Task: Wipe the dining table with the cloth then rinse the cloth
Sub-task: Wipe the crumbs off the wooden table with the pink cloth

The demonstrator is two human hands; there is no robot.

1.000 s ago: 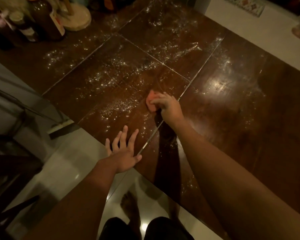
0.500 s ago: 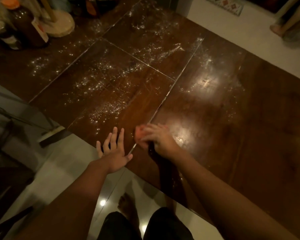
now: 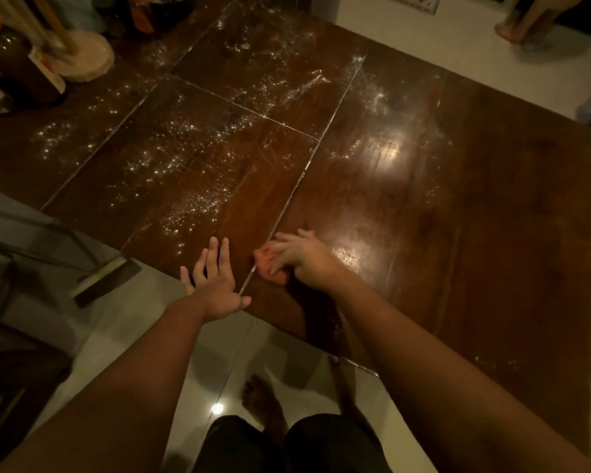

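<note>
A dark wooden dining table (image 3: pixel 475 216) fills the view, and white specks and powder (image 3: pixel 185 158) are scattered over its left and far panels. My right hand (image 3: pixel 304 261) grips a crumpled pink-orange cloth (image 3: pixel 268 264) and presses it onto the table close to the near edge, beside a seam between panels. My left hand (image 3: pixel 215 281) lies flat at the near edge with its fingers straight, just left of the cloth and holding nothing. The cloth is partly hidden under my fingers and blurred.
Bottles and jars (image 3: pixel 17 73) and a round wooden stand (image 3: pixel 86 58) crowd the table's far left corner. A chair (image 3: pixel 21 240) stands left of the table. Another person's feet (image 3: pixel 522 29) are on the pale floor at far right. My own foot (image 3: pixel 263 401) shows below the edge.
My right hand has dragged the cloth from the middle of the table toward the near edge. The strip it crossed shows fewer specks. My left hand stayed at the edge.
</note>
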